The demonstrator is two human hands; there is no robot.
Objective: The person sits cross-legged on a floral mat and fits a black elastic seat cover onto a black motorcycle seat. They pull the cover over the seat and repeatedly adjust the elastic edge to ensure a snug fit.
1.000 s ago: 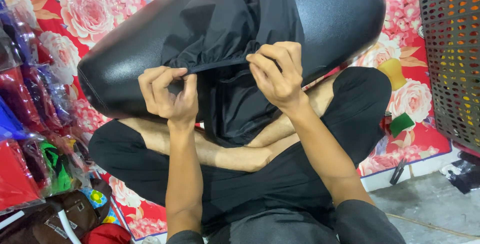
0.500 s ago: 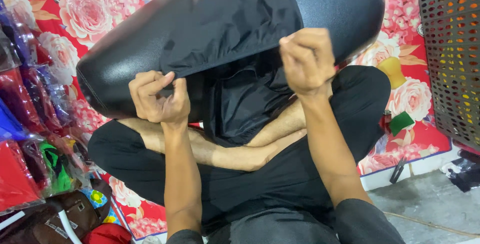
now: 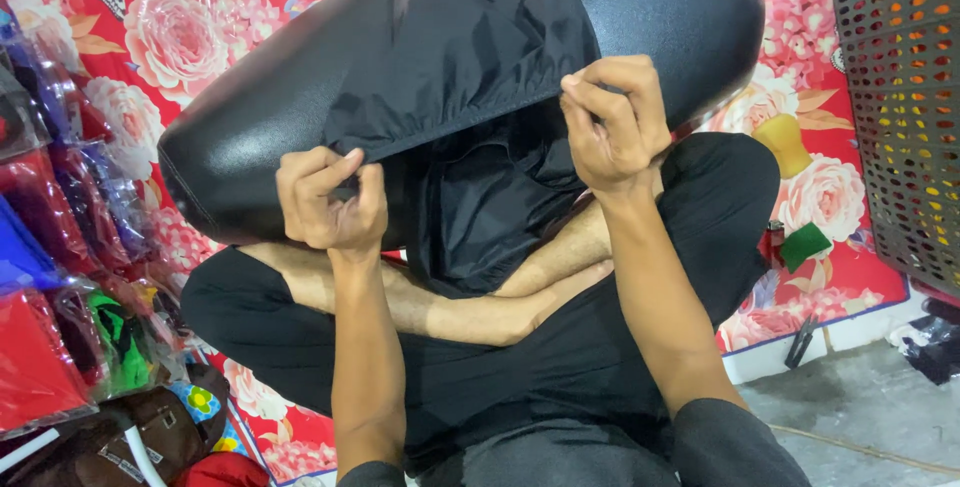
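A long black padded seat [image 3: 250,137] rests across my crossed legs, tilted up to the right. A thin black fabric cover [image 3: 450,57] with a gathered hem is stretched over its middle. My left hand [image 3: 330,197] pinches the cover's hem at the seat's lower edge. My right hand [image 3: 612,125] grips the hem further right and higher. Loose black fabric [image 3: 480,207] hangs down between my hands, over my legs.
I sit on a red floral mat [image 3: 150,27]. Several plastic-wrapped coloured fabric packs [image 3: 60,277] are stacked at the left. A dark perforated basket [image 3: 905,97] stands at the right edge. A green pad [image 3: 805,244] lies on the mat, with grey concrete floor [image 3: 860,417] beyond.
My right hand has lifted the cover's hem up and to the right along the seat. My left hand has pulled its part of the hem down and left, stretching the cover wider.
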